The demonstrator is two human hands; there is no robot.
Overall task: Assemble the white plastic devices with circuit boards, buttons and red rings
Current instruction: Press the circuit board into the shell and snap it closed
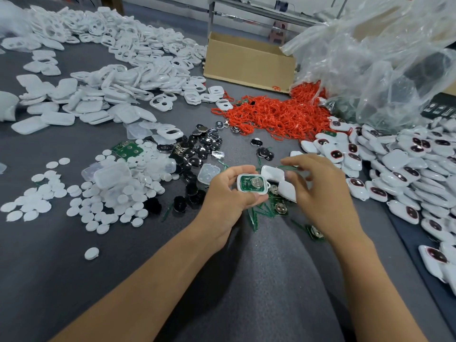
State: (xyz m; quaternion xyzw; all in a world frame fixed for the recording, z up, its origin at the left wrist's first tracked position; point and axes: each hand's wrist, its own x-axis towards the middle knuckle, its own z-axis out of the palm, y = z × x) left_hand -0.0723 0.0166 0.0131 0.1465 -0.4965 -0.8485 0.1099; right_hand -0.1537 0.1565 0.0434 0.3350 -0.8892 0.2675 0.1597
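The left hand (228, 196) curls round one white shell (264, 191), thumb on its near edge and fingertips on the far one, just above the grey surface (271, 267) in front of the person. The shell lies open side up, a rounded rectangle with a small loop at its right end. One green circuit board (245, 181) with a round silver battery holder is seated in it. Beside it the right hand (320, 191) pinches one white cover (271, 172) between thumb and forefinger, the other fingers loosely bent. Under both hands lie a few loose boards (280, 207). Further out are heaps too many to count — black and silver buttons (197, 154), white discs (111, 198), red rings (271, 117), finished devices (407, 169) at right and empty shells (128, 70) at far left. Behind stand one cardboard box (246, 62) and one clear plastic bag (382, 58).
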